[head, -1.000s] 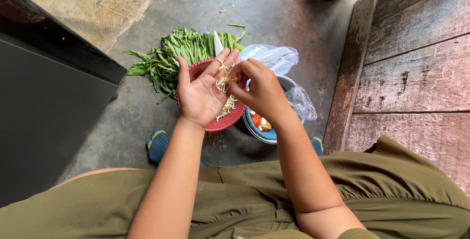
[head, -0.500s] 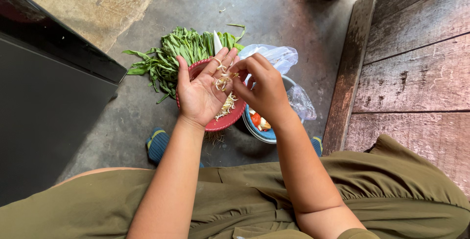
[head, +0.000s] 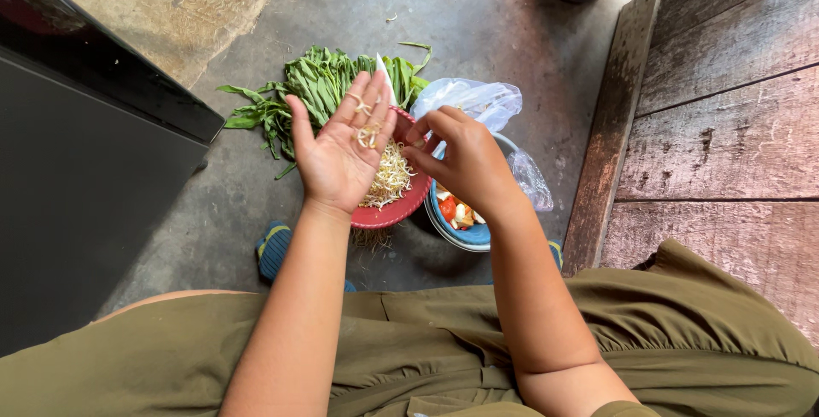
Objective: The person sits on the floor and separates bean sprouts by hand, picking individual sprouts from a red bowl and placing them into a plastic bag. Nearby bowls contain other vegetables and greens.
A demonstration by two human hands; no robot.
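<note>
My left hand (head: 334, 157) is held palm up over a red basket (head: 408, 209) of bean sprouts (head: 388, 180). A few sprouts (head: 368, 134) lie on its spread fingers. My right hand (head: 465, 161) hovers just to the right, over a blue bowl (head: 474, 236). Its thumb and fingertips are pinched together, and anything between them is too small to make out. The two hands are a little apart.
Leafy greens (head: 311, 88) and a white pointed object (head: 385, 75) lie on the concrete floor behind the basket. A clear plastic bag (head: 471, 97) sits beside the bowl, which holds red and pale food pieces (head: 452, 210). A dark panel (head: 77, 186) stands at the left, wooden planks (head: 725, 127) at the right.
My left hand moved left and up, uncovering the sprouts in the basket. My right hand drew away from the left fingers, where it had been picking at the sprouts.
</note>
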